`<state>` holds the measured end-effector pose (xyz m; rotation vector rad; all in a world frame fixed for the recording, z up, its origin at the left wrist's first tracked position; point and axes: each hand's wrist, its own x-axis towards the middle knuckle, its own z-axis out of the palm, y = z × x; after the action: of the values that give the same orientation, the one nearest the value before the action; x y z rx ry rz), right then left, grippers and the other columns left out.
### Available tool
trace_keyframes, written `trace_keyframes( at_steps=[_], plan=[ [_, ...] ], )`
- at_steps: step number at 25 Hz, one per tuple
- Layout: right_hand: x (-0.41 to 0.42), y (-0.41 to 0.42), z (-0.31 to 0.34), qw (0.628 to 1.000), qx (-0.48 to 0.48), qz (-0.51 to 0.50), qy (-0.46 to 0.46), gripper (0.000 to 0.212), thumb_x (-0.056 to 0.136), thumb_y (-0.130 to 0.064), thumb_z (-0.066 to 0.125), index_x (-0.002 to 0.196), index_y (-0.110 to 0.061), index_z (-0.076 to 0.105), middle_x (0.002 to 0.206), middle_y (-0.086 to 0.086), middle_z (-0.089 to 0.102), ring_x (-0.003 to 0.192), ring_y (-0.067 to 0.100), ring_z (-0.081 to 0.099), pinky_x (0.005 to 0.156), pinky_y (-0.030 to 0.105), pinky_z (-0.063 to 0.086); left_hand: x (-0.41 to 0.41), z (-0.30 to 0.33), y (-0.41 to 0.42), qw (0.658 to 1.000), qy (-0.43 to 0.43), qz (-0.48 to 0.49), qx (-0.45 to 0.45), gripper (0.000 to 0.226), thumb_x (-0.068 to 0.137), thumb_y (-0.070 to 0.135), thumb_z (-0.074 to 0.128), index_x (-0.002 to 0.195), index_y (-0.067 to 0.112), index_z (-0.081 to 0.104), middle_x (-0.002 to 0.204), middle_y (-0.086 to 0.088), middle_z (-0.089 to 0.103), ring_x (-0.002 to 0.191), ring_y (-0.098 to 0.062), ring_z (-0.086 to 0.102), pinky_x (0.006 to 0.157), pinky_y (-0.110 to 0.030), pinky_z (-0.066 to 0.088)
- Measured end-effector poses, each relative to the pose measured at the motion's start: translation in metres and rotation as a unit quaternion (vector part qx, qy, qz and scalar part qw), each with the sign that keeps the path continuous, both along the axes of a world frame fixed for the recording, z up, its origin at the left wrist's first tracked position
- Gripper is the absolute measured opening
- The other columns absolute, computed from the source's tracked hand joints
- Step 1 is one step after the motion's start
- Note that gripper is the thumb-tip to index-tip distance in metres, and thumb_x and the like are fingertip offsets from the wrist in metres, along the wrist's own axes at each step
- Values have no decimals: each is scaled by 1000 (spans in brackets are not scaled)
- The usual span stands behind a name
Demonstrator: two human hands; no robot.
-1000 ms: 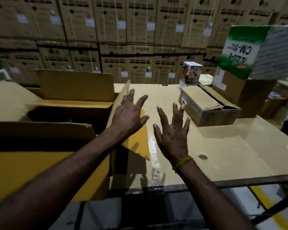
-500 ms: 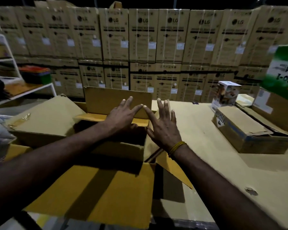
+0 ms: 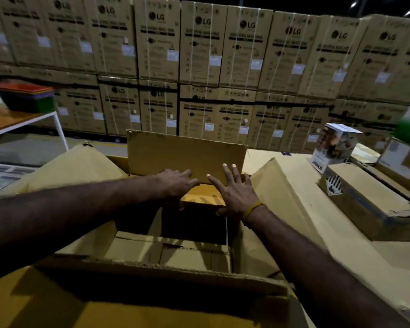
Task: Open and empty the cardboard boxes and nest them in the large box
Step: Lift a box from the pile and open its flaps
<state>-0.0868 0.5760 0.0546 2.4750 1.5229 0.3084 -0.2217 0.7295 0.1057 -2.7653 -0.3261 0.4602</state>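
Together, the left hand (image 3: 175, 184) and right hand (image 3: 234, 195) (fingers straight, gripping nothing) are pressing on the smaller cardboard box (image 3: 187, 157) inside the large box (image 3: 152, 275).

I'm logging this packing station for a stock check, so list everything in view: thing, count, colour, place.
large box: one, brown, open, nearest the camera.
inner box: one, brown, flap raised, inside the large box.
closed carton: one, brown, on the table at right.
printed small box: one, white and brown, behind that carton.
table: one, tan.
stacked LG cartons: many, brown, along the back wall.
white rack: one, far left.
left hand: one, on the inner box.
right hand: one, fingers spread, on the inner box.
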Motion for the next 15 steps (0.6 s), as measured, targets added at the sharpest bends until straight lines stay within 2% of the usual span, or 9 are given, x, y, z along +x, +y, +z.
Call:
trace_keyframes(
  at_steps=[3,5,10,12,15],
  plan=[
    [16,24,-5,999,-35,-11,-3,109,79,-62,68,154,-40,-7,163,15,-17,149,41,-13,117,65,8,9,-19,37,999,50,-2,-5,88,82,41,75,151,27,23,145,-13,31,121,-31,48,86,-40,52],
    [28,29,4,1000,-27,-1,-7,101,82,-64,63,155,-41,-3,164,14,-14,150,39,-9,118,63,8,14,-28,57,999,40,-13,-11,86,84,40,74,151,28,22,146,-13,29,120,-31,48,88,-42,52],
    [52,38,27,997,18,49,-57,72,97,-44,50,156,-36,11,165,13,1,151,33,7,120,57,14,34,-25,92,998,-37,-25,-45,87,90,34,66,155,37,7,160,-10,10,140,-34,30,101,-50,44],
    [60,54,31,995,26,46,-89,71,98,-39,51,156,-36,10,165,14,4,150,34,12,119,58,16,44,-20,105,994,-99,-23,-27,88,92,28,63,155,37,2,163,-10,4,146,-35,19,108,-57,36],
    [71,81,34,993,31,0,-114,78,99,-33,52,156,-37,0,165,15,-3,150,37,10,116,60,17,58,-23,126,979,-190,-45,54,89,95,23,58,155,35,-7,164,-12,-4,150,-38,4,115,-62,21]
  ],
)
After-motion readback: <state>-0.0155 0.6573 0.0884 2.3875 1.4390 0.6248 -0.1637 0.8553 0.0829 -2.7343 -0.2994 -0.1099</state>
